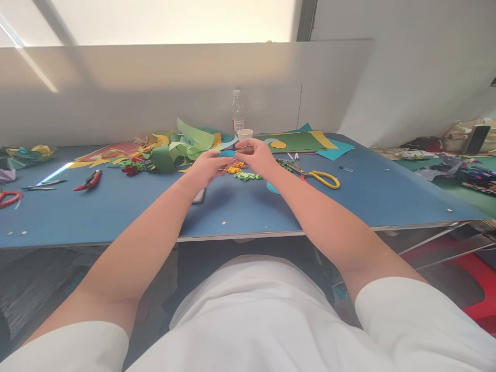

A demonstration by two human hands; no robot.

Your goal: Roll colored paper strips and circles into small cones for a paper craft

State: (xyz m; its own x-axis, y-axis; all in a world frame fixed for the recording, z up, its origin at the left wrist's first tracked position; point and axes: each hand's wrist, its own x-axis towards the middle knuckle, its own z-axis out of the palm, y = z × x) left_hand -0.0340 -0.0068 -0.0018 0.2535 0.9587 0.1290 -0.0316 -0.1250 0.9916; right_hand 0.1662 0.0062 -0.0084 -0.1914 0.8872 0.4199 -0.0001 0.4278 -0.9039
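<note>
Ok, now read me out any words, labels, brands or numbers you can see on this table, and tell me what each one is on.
Nothing here can be quoted.
Water bottle: its red and white label has print on it, but it is too small and blurred to read.
Paper cup, green paper sheet, yellow-handled scissors: no text visible.

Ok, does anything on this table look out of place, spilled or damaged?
Nothing looks spilled or damaged. The water bottle and paper cup stand upright. There is only clutter: curled green paper offcuts heaped at the back left, and small bits scattered near the front edge of the table.
</note>
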